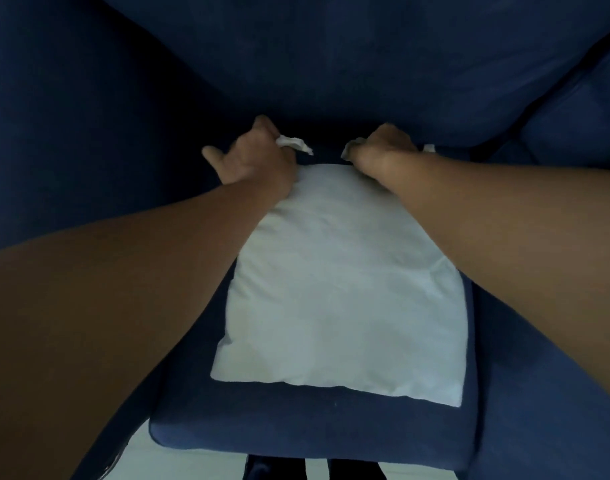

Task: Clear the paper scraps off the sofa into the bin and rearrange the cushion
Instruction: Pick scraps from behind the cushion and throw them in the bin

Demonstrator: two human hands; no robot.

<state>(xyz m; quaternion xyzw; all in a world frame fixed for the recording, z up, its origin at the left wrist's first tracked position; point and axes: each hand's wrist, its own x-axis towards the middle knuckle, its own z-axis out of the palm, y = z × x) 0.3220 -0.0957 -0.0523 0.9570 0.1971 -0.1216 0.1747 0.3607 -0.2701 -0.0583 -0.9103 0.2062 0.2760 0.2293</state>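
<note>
Both arms reach over a white cushion (341, 299) lying flat on the blue sofa (314, 427) seat. The left hand (258, 157) has its grip clenched on a crumpled paper scrap (294, 145) at the cushion's far edge. The right hand (383, 150) is curled around another bit of paper (349, 148), and one more scrap (429, 148) peeks out just beside it.

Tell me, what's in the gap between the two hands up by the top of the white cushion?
In the head view, only dark blue sofa seat shows between the left hand and right hand. Each hand holds white paper scraps, just beyond the cushion.
</note>
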